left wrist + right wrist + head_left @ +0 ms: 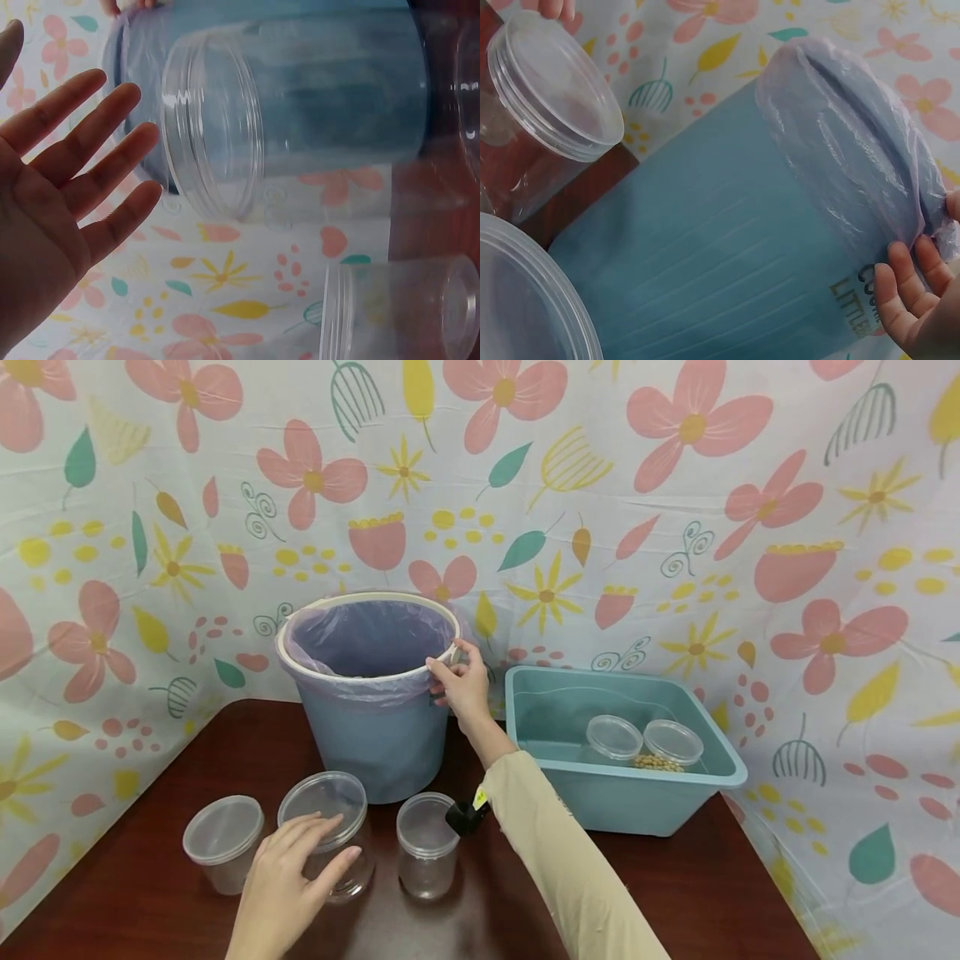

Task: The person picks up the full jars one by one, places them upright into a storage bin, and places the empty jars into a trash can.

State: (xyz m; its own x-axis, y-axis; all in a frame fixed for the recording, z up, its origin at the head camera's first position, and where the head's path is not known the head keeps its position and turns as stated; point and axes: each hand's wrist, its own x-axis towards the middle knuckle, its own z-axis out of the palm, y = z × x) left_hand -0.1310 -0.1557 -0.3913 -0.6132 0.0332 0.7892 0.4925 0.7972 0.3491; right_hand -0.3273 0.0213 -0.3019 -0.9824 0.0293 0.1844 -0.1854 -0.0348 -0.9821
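Observation:
A blue trash bin [375,743] stands at the back of the table, lined with a thin purplish plastic bag [817,142] folded over its pale rim ring. My right hand [459,683] grips the bin's right rim, thumb on top and fingers curled below at the bag's edge. Over the middle clear jar [330,797] my left hand [288,868] is held with its fingers spread. The left wrist view shows those fingers [112,176] near the jar's lidded end, holding nothing. To either side stand a shorter lidded jar [225,839] and a smaller lidded jar [427,852].
A blue-green rectangular tub [630,793] sits at the right, holding two lidded clear jars [613,739], with small tan pieces [658,763] visible by the right one. A flower-patterned cloth [570,510] hangs behind the dark reddish table [127,852].

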